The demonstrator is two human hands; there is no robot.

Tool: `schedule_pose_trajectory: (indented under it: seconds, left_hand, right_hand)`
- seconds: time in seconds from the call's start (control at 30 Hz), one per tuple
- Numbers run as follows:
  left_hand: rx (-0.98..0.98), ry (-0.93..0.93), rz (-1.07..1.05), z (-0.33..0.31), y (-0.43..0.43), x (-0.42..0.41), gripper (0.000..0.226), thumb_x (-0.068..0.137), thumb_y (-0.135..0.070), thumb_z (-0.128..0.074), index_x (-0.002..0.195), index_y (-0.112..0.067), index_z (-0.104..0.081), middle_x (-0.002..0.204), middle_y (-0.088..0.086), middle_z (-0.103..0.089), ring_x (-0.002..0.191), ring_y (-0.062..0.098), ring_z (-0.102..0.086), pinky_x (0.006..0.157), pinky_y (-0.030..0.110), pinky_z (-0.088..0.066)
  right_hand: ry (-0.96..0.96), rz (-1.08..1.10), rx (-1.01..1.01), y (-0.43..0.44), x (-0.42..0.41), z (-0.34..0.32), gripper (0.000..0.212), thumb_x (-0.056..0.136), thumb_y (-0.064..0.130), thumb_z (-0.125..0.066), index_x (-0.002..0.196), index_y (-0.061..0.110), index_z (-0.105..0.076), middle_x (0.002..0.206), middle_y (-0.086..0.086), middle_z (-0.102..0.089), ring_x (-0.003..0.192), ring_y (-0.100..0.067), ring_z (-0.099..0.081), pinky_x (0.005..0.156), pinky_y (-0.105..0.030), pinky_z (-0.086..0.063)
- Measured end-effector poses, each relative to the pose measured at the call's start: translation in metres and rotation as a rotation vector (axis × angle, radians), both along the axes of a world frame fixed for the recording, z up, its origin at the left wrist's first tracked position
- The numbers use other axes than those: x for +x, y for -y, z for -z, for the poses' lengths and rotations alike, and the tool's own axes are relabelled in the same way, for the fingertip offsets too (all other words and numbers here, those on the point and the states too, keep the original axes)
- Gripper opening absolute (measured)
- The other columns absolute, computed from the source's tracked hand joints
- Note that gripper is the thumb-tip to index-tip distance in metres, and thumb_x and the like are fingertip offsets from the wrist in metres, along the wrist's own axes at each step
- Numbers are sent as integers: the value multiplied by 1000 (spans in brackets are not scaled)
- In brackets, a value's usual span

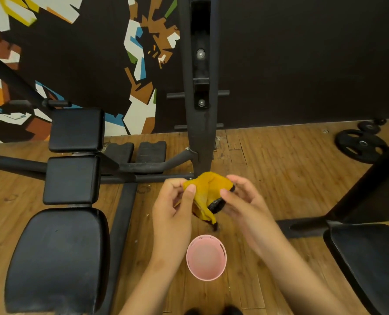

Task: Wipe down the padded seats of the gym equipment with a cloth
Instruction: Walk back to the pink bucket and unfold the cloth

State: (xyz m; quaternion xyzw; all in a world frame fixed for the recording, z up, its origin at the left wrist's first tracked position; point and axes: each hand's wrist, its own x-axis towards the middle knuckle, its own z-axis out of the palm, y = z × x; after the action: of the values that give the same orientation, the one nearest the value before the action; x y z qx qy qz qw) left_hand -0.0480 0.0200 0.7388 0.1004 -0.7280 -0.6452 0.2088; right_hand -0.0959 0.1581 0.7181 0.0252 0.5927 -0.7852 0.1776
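Note:
A yellow cloth [206, 189] with a dark edge hangs bunched between my two hands above the wooden floor. My left hand [174, 206] pinches its left corner with thumb and fingers. My right hand [242, 201] grips its right side, thumb on top. To the left stands a machine with a large black padded seat [57, 258] and two smaller black pads [72, 179] [76, 129] behind it. Another black padded seat [370, 262] shows at the lower right.
A pink plastic bucket [206, 258] stands on the floor right below the cloth. A black upright column [201, 105] rises ahead. Black frame bars [120, 221] run along the floor. Weight plates [361, 145] lie at the far right by the dark wall.

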Motion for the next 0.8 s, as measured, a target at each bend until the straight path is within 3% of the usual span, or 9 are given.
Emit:
schedule_pose_trajectory:
  seconds: [0.07, 0.17, 0.33, 0.4, 0.53, 0.67, 0.8]
  left_hand:
    - [2, 14, 18, 1, -2, 1, 9, 95, -18, -55, 94, -14, -63, 85, 2, -70, 82, 18, -68, 71, 24, -54]
    - [-19, 45, 69, 3, -2, 3, 8, 92, -14, -61, 97, -17, -65, 90, -7, -72, 89, 11, -68, 73, 17, -52]
    - [-247, 158, -30, 12, -1, 9, 32, 73, -28, -82, 98, -35, -63, 94, -21, -63, 92, 3, -61, 76, 15, -50]
    - [-274, 200, -71, 14, -3, 10, 25, 74, -33, -80, 91, -32, -61, 86, -17, -63, 85, 4, -61, 71, 20, -51]
    - [-366, 160, -37, 14, -6, 9, 7, 89, -23, -66, 83, -25, -62, 73, -10, -65, 71, 10, -64, 62, 34, -55]
    - [-397, 149, -77, 9, 13, 5, 15, 87, -12, -67, 81, -26, -65, 71, -13, -66, 71, 6, -64, 61, 21, -52]
    - [-351, 196, -33, 5, 41, 3, 16, 85, -4, -69, 86, -20, -70, 78, -9, -69, 77, 3, -65, 66, 12, -50]
  right_hand:
    - [73, 2, 16, 8, 7, 8, 63, 63, 36, -84, 120, 24, -58, 112, -1, -69, 105, -21, -67, 94, -42, -53]
    - [60, 23, 90, 14, 10, 9, 49, 73, 18, -80, 117, 26, -59, 104, 0, -71, 99, -18, -68, 86, -36, -57]
    - [-93, 134, 122, 15, 8, 3, 43, 77, 5, -76, 109, 29, -59, 97, 3, -72, 92, -11, -68, 74, -25, -55]
    - [-156, 165, 123, 16, 10, 2, 42, 79, 2, -73, 109, 27, -59, 96, 3, -72, 91, -10, -68, 73, -23, -55]
    - [-255, 136, 130, 18, 10, 0, 45, 77, -4, -73, 111, 21, -57, 98, 5, -71, 93, -10, -68, 75, -23, -56]
    - [-325, 46, 269, 6, 5, 0, 52, 75, -3, -76, 113, 27, -56, 100, 9, -69, 96, -10, -66, 77, -27, -57]
    - [-280, -102, 392, -23, -10, -3, 54, 75, -2, -76, 112, 29, -54, 95, -3, -71, 89, -20, -68, 76, -36, -59]
